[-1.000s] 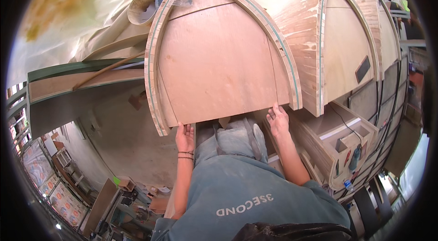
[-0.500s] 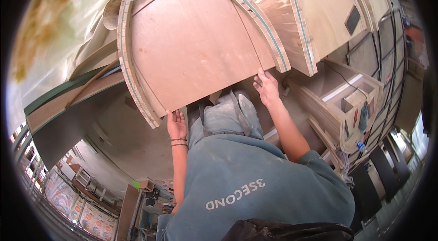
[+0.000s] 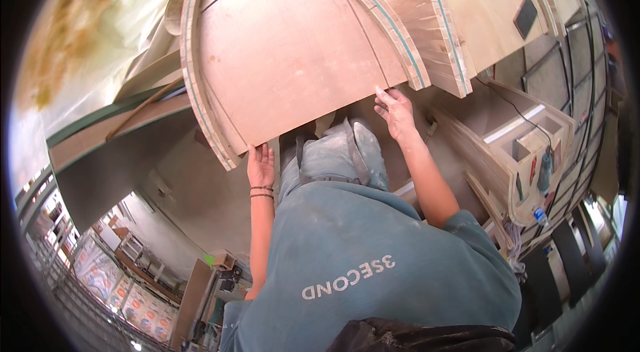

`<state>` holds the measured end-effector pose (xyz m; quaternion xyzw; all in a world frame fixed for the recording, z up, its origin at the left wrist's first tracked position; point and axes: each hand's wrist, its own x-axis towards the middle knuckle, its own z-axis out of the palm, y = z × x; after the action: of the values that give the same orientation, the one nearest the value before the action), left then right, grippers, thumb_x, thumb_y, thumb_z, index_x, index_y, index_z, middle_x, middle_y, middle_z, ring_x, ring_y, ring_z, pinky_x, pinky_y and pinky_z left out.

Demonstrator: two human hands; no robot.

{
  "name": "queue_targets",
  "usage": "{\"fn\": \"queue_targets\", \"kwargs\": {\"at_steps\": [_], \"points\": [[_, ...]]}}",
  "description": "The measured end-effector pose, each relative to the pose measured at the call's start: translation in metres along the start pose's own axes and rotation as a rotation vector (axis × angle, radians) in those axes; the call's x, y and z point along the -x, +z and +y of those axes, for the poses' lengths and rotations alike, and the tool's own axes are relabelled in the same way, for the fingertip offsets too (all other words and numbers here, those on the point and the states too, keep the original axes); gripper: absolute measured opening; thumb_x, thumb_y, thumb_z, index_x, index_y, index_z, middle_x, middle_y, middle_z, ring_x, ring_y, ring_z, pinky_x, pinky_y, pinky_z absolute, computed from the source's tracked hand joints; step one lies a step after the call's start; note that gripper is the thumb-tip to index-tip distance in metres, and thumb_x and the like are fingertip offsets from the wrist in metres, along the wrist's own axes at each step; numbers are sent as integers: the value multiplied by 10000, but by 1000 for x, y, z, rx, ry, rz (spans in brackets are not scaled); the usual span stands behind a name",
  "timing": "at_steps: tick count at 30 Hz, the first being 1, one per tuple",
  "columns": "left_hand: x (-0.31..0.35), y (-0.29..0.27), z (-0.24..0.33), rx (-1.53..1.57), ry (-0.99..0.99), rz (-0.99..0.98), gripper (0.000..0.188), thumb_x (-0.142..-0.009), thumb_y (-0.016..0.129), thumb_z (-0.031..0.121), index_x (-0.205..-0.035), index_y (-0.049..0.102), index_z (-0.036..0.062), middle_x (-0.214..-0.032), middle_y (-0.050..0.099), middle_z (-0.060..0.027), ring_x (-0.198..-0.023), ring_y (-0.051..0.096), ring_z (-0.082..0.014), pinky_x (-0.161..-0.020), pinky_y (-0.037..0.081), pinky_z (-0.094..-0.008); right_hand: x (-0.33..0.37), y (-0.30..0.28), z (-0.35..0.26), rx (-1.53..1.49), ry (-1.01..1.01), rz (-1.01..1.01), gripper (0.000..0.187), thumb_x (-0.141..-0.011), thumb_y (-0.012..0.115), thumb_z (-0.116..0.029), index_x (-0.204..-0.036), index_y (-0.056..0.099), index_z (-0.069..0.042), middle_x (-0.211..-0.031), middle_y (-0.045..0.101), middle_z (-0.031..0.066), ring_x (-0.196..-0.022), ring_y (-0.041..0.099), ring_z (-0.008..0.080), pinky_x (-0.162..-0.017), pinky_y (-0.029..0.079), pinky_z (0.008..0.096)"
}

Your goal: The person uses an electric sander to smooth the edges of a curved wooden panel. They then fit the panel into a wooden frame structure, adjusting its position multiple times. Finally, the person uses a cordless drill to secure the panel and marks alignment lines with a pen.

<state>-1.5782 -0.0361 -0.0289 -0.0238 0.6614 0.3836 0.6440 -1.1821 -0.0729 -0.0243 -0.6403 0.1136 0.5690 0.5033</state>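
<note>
A large plywood panel (image 3: 300,52) with a straight near edge and curved wooden rims along its sides lies in front of me. My left hand (image 3: 261,164) is at the panel's near left corner, palm up, fingers stretched out and their tips touching the edge. Two thin dark bracelets (image 3: 261,191) circle that wrist. Close to the near right corner, my right hand (image 3: 398,114) is turned palm up with its fingers apart, the tips at or just under the edge. Neither hand is closed around the wood.
More curved plywood pieces (image 3: 493,12) stand to the right, one bearing a dark rectangle (image 3: 525,15). Near my right arm is a wooden cabinet (image 3: 513,182) with hand tools and a cable. A dark-sided curved board (image 3: 120,159) and a plastic sheet (image 3: 73,39) are at left.
The whole view has shifted a little, with the panel sitting slightly higher and further right. My right hand's fingers look a bit more curled and spread. The left hand stays at its corner.
</note>
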Motion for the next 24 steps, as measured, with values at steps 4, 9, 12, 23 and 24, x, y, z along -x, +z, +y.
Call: {"fn": "queue_targets", "kwargs": {"at_steps": [4,9,12,23,24], "points": [[35,16,7,-331,-93,-96,664,-969,623,450,-1418,446,-7,-1387,554,-140,-1224,570,-223,-985,494,-365,4,2,2,105,10,-101,365,-831,800,-196,-1132,638,-71,-1101,663,47,-954,612,137,-792,515,295],[59,28,21,-827,154,-169,481,-970,642,371,-1268,613,-5,-1175,694,-103,-972,691,-182,-812,557,-304,19,5,7,476,15,-119,377,-864,761,-318,-1097,650,-43,-1033,670,56,-990,628,179,-874,519,360],[65,27,37,-932,470,-126,336,-946,681,303,-1101,703,6,-908,727,-78,-810,701,-131,-707,542,-270,29,15,10,758,-121,-114,323,-894,732,-332,-1004,683,-32,-860,692,44,-794,640,141,-721,515,297],[-24,28,170,-1010,1357,283,278,-881,685,194,-1131,703,74,-1150,690,-126,-1090,626,-294,-964,477,-404,45,129,32,1319,-977,-79,431,-863,670,-234,-1257,600,-72,-1241,604,207,-1175,570,348,-996,453,425],[-34,37,175,-1081,1397,246,316,-878,689,238,-1156,693,90,-1227,651,-127,-1174,574,-297,-1023,430,-418,38,144,39,1347,-1048,-98,520,-856,668,-245,-1335,533,-94,-1323,543,209,-1234,513,371,-1037,415,447]]}}
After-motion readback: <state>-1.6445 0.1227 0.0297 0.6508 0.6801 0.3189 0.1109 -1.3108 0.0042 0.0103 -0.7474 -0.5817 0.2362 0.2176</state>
